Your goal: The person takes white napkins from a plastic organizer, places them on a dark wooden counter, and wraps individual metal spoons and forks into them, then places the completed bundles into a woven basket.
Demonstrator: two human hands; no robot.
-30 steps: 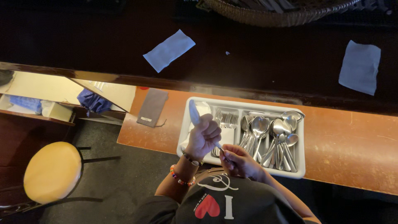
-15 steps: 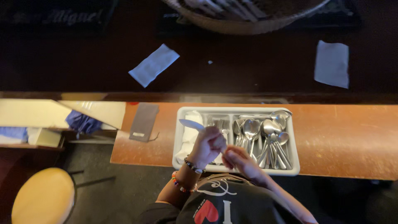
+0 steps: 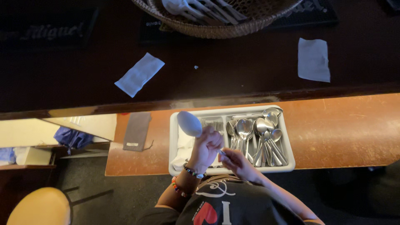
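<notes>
My left hand (image 3: 206, 146), with beaded bracelets at the wrist, is closed around a large metal spoon (image 3: 189, 123) whose bowl points up and left. It hovers over the left part of a white cutlery tray (image 3: 287, 141). My right hand (image 3: 236, 163) is just to the right and pinches the lower end of the spoon's handle. The tray holds forks (image 3: 213, 125) in one compartment and several spoons (image 3: 260, 133) in the others. A white cloth (image 3: 182, 148) lies in its leftmost compartment.
The tray sits on an orange wooden shelf (image 3: 346, 129) below a dark counter (image 3: 233, 71). On the counter lie two white napkins (image 3: 139, 74) (image 3: 313, 59) and a wicker basket of cutlery (image 3: 221, 14). A dark grey pouch (image 3: 137, 131) lies left of the tray, and a yellow stool (image 3: 39, 206) stands at bottom left.
Both hands have stayed on the spoon over the tray, and its bowl has turned a little. The view has shifted, bringing the basket and counter further into sight.
</notes>
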